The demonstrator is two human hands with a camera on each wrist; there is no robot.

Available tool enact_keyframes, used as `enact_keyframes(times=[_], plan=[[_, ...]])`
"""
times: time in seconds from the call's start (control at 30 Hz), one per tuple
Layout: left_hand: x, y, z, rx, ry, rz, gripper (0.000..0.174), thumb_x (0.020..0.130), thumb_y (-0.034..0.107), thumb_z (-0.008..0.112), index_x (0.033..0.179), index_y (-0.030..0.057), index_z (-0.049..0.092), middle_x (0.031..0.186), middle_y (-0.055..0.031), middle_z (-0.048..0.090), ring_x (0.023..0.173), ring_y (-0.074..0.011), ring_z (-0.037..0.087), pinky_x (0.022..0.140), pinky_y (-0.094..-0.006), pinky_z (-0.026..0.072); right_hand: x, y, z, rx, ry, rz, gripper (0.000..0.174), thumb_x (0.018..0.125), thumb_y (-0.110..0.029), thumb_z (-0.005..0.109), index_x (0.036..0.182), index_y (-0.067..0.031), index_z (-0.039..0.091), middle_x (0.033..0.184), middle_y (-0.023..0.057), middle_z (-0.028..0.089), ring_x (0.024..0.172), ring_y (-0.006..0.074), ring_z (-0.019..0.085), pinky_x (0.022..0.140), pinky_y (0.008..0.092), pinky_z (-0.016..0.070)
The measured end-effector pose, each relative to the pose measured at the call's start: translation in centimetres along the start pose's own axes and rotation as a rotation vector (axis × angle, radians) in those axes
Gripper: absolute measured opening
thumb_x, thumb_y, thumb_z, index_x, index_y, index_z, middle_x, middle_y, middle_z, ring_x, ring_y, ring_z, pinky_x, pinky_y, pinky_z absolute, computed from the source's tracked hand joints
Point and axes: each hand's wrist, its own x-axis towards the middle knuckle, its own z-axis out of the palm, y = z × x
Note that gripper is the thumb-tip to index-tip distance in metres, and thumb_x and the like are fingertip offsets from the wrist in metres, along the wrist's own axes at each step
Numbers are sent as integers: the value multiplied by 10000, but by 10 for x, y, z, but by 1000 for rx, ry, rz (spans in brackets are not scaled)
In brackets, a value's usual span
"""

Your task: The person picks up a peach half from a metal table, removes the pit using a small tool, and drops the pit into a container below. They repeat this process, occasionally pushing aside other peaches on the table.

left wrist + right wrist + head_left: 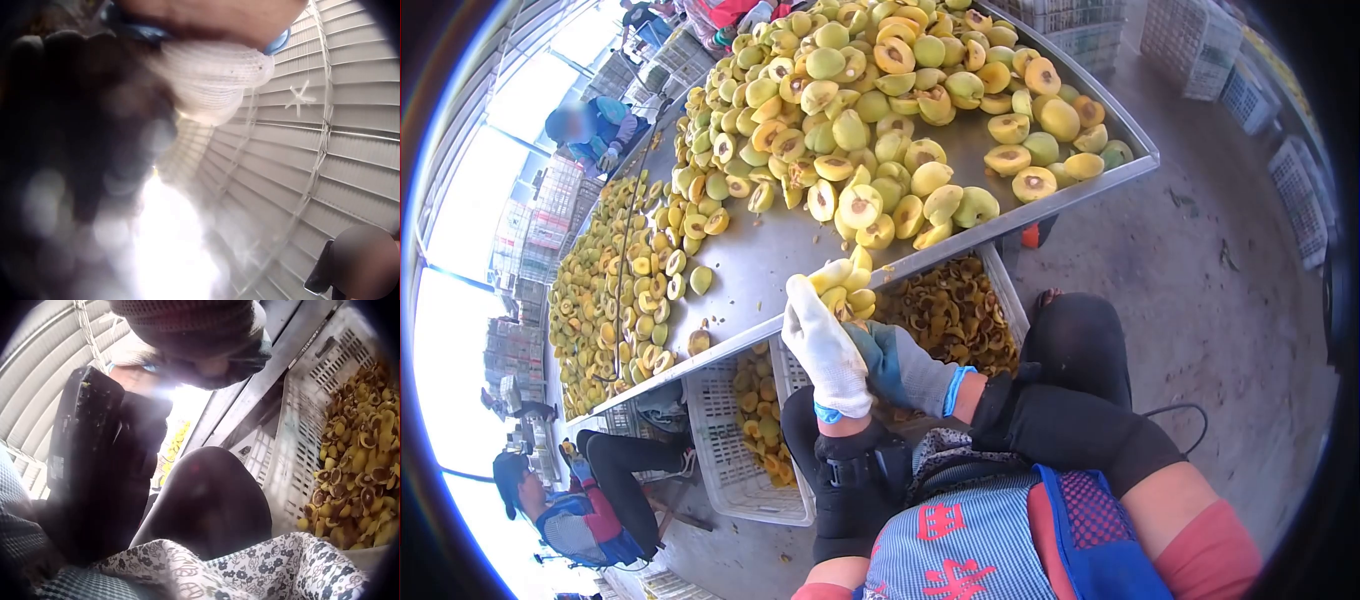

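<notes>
In the head view my left hand [828, 350], in a white knit glove, is raised at the near edge of the metal table. Its fingers bend over a cluster of yellow fruit pieces [847, 297]. Close against it from the right, my right hand [910, 372], in a blue-and-grey glove, curls under the same pieces; its fingertips are partly hidden behind the left hand. Halved yellow-green peaches [860, 205] lie heaped on the table just beyond both hands. The left wrist view shows the white glove [206, 78] but not what it grips.
The metal table [775, 270] slopes away with more fruit at left. Under its edge stand a crate of peels and scraps [955, 315] and a white crate [725, 440] holding fruit. My knees flank the work. Other people [590, 510] sit around the table; stacked crates [1200, 45] stand behind.
</notes>
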Motion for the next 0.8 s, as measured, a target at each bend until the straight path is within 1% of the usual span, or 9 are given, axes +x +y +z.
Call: enact_keyframes(times=[0.17, 0.27, 0.37, 0.47, 0.5, 0.6, 0.63, 0.73, 0.8], plan=[[1, -1, 0, 63, -17, -31, 507, 1051, 379, 431, 975, -43, 700, 840, -151, 726, 608, -197, 648, 597, -297, 536, -3, 1, -1, -118, -57, 17, 339, 1076, -321, 458, 1191, -61, 643, 1036, 110, 728, 953, 154, 639, 852, 343, 520], [-1, 4, 0, 52, -41, -68, 524, 1051, 391, 417, 959, -41, 700, 829, -156, 728, 604, -202, 648, 600, -308, 538, -1, 6, 1, -30, -72, -6, 321, 1071, -317, 462, 1196, -77, 635, 1049, 103, 728, 958, 197, 653, 873, 358, 518], [-2, 4, 1, 20, -58, -76, 545, 1054, 416, 401, 974, -38, 692, 826, -159, 721, 610, -209, 646, 604, -319, 538, -1, -1, -1, -135, -30, -116, 487, 1070, -437, 469, 1129, -11, 699, 1004, 88, 726, 888, 125, 616, 799, 290, 508], [0, 8, -9, -20, -176, -76, 571, 1058, 451, 388, 990, -35, 681, 834, -166, 713, 624, -218, 645, 608, -327, 538, -10, -47, -9, 176, -169, 303, 527, 1060, -503, 453, 1071, -39, 702, 828, 51, 683, 697, 125, 596, 628, 257, 481], [4, 7, -17, 13, -244, -64, 575, 1056, 445, 386, 974, -39, 686, 832, -175, 719, 623, -217, 652, 606, -319, 540, -12, -66, -17, 136, -255, 462, 570, 1008, -639, 449, 905, -122, 668, 617, -38, 520, 483, 94, 438, 438, 246, 344], [7, -2, -26, -17, -348, -119, 576, 1056, 469, 384, 944, -27, 654, 831, -188, 709, 649, -236, 654, 611, -326, 540, -8, -54, -33, 380, -505, 694, 618, 944, -756, 440, 831, -162, 570, 598, -88, 429, 436, 45, 336, 384, 214, 283], [6, -4, -26, -66, -357, -129, 570, 1057, 471, 385, 936, -22, 644, 827, -187, 704, 652, -239, 650, 616, -329, 538, -9, -57, -36, 447, -552, 737, 569, 949, -734, 466, 813, -186, 537, 591, -116, 414, 436, 20, 301, 386, 192, 252], [4, -4, -22, -189, -389, -135, 555, 1061, 477, 382, 883, 1, 606, 771, -178, 665, 643, -262, 622, 634, -353, 528, -10, -55, -31, 331, -449, 732, 565, 945, -739, 456, 804, -197, 534, 552, -94, 341, 437, 50, 273, 380, 242, 225], [8, -12, -23, -321, -424, -160, 552, 1063, 474, 379, 881, 4, 605, 755, -175, 649, 634, -266, 610, 637, -361, 525, -9, -59, -32, 70, -380, 573, 587, 962, -709, 459, 884, -145, 603, 591, -56, 450, 472, 104, 391, 418, 287, 338]])
